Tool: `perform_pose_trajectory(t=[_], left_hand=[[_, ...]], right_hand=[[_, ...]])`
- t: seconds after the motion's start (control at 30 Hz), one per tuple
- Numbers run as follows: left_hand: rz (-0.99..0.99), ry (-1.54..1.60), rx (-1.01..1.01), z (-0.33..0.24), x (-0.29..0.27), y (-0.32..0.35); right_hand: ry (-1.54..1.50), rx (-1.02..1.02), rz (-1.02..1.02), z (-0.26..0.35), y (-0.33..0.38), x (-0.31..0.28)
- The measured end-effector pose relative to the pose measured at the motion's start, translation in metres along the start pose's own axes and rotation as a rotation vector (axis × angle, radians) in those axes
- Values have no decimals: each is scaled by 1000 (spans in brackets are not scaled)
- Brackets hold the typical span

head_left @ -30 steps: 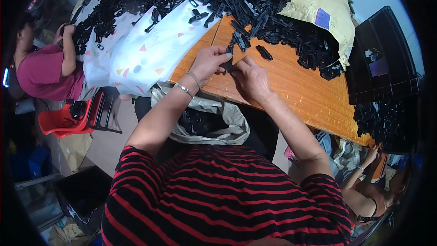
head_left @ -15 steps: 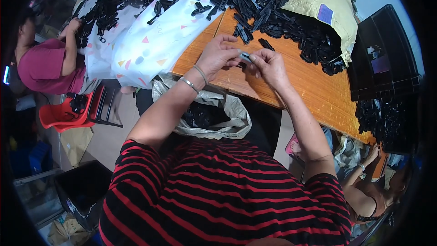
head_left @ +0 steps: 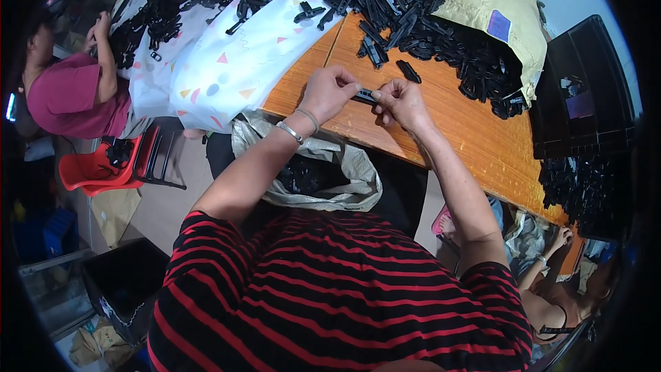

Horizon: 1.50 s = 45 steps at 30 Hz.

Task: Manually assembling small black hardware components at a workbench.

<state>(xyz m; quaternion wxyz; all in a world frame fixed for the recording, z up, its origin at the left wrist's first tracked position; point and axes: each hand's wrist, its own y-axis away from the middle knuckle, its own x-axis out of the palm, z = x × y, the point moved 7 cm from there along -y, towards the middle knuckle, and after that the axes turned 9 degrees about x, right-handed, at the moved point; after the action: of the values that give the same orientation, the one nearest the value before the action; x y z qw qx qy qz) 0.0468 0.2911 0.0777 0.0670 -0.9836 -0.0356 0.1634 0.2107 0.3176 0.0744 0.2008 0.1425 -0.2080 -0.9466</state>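
Between my two hands is a small, narrow black plastic part [head_left: 364, 96], held level over the front of the wooden table [head_left: 475, 145]. My left hand [head_left: 329, 93] pinches its left end between thumb and forefinger. The right end is gripped by my right hand [head_left: 401, 105], with the thumb on top and the other fingers curled. My fingertips cover both ends. Just beyond my right hand a single black plastic piece [head_left: 408, 71] lies on the wood. A big heap of similar black pieces [head_left: 385, 0] spreads across the far side.
A patterned white cloth [head_left: 227, 62] covers the table's left side. A yellowish sack [head_left: 496, 0] spills black pieces at the far right. Below the table edge, an open woven sack [head_left: 358, 179] sits at my lap. People sit at left [head_left: 69, 96] and lower right [head_left: 558, 296].
Both hands have come slightly lower and nearer to me. The fingers have shifted on the part, and a dark length of it now shows between them.
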Motion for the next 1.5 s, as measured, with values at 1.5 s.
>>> perform_pose_trajectory(t=[1.5], left_hand=[[-34,-533,668,-57,1,-30]], right_hand=[[15,-105,-120,30,14,-49]])
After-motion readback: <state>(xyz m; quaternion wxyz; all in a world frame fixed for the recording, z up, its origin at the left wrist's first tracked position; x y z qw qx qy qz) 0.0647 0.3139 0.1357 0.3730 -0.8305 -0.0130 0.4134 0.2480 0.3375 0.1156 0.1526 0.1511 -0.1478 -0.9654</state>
